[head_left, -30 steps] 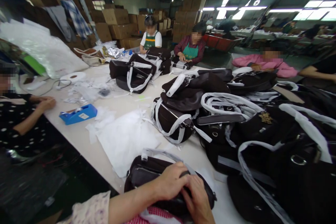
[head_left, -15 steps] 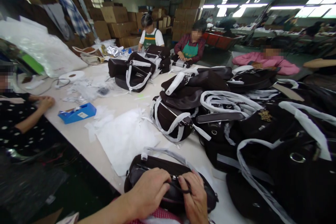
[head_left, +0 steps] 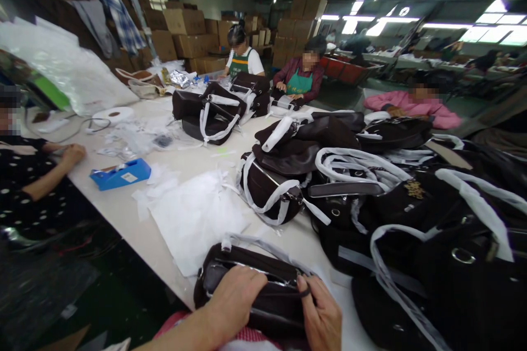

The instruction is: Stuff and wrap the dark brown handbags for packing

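Note:
A dark brown handbag (head_left: 263,285) lies at the near edge of the white table (head_left: 123,208), its handle wrapped in white paper. My left hand (head_left: 234,296) is clamped over the bag's top edge, fingers curled around it. My right hand (head_left: 321,312) pinches the small dark zipper pull at the bag's right end. The zipper line shows as a bright strip between the two hands.
Many dark handbags (head_left: 391,203) with paper-wrapped handles are piled on the right. A white dust bag (head_left: 197,214) and a blue tape dispenser (head_left: 119,174) lie to the left. A seated person's arm (head_left: 45,175) rests at the left edge; other workers sit at the far end. Cardboard boxes (head_left: 181,27) are stacked behind.
My left hand slid from the middle of the bag to its left top edge. My right hand took the zipper pull and drew it to the right.

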### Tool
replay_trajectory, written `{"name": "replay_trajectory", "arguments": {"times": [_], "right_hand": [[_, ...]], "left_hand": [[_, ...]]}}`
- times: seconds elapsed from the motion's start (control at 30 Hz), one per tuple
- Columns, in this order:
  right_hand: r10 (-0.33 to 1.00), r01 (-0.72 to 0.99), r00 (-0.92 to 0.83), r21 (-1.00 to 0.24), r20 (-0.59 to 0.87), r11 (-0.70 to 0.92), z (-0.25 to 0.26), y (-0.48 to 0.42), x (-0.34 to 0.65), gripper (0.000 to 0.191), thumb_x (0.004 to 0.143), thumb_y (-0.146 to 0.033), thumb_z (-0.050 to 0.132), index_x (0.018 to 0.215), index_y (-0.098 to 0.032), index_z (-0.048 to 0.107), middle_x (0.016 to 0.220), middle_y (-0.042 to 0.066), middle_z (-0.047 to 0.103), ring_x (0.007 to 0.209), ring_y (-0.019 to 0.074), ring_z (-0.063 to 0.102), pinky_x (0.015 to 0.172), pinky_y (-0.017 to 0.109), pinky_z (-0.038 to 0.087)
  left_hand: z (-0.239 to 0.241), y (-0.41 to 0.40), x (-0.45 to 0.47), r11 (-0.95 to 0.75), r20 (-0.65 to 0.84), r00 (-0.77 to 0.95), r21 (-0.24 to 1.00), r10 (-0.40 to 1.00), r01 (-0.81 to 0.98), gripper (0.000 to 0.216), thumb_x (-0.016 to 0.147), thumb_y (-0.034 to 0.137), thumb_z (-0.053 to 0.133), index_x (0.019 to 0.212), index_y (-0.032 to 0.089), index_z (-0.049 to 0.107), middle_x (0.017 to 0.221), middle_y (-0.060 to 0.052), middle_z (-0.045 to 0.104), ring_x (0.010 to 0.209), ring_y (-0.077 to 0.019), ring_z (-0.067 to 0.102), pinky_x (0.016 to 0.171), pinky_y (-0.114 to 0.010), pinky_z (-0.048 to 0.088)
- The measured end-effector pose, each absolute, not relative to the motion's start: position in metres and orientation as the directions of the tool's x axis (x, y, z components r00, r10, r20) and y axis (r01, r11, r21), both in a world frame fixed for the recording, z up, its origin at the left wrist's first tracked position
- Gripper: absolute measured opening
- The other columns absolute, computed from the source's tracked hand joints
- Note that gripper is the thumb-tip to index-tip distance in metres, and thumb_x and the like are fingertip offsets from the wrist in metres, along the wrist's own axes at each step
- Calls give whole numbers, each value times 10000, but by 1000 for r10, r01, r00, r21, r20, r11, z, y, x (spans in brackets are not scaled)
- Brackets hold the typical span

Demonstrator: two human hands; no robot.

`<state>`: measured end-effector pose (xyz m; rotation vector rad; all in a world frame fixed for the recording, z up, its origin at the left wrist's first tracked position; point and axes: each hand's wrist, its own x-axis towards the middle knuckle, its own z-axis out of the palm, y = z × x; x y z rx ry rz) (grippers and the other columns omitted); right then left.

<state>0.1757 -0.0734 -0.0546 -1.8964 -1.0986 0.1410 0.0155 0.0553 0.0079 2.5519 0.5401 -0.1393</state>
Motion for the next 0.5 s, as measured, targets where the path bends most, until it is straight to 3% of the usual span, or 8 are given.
{"name": "replay_trajectory", "arguments": {"times": [0.17, 0.3, 0.37, 0.43, 0.5], "right_hand": [[794, 846, 284, -531, 538, 57, -21, -58, 158, 224, 946, -207, 464, 736, -209, 543, 667, 0, 551, 654, 158, 522, 657, 301, 425], [834, 852, 74, -469, 547, 231, -6, -59, 156, 221, 922, -133, 387, 807, -202, 562, 726, 30, 585, 693, 170, 557, 624, 309, 440], [837, 868, 107, -461, 536, 184, -18, -73, 171, 164, 928, -158, 436, 923, -216, 589, 836, 47, 638, 788, 187, 614, 702, 319, 499], [785, 899, 276, -439, 554, -6, -42, -90, 191, 123, 949, -239, 472, 994, -228, 586, 922, 65, 667, 862, 211, 652, 763, 331, 536], [747, 904, 392, -377, 537, -203, -72, -100, 209, 228, 964, -395, 458, 1023, -210, 578, 937, 95, 682, 852, 248, 684, 738, 355, 569]], "left_hand": [[20, 51, 28, -842, -77, 915, 366, 396, 396, 49, 817, 160, 545, 855, 185, 561, 914, -58, 637, 866, -250, 544, 774, -406, 403], [14, 52, 40, -878, 1, 935, 345, 354, 332, 68, 776, 167, 602, 814, 187, 549, 854, -45, 611, 803, -222, 513, 674, -362, 357], [7, 52, 44, -905, 66, 944, 314, 323, 288, 82, 847, 177, 575, 773, 194, 544, 797, -28, 602, 775, -207, 509, 657, -356, 340], [2, 51, 46, -925, 131, 941, 269, 312, 269, 170, 904, 199, 545, 735, 194, 532, 743, -20, 590, 760, -199, 513, 651, -352, 335], [1, 47, 48, -939, 160, 943, 234, 292, 251, 166, 914, 203, 537, 749, 189, 531, 760, -26, 598, 765, -200, 525, 642, -344, 337]]}}
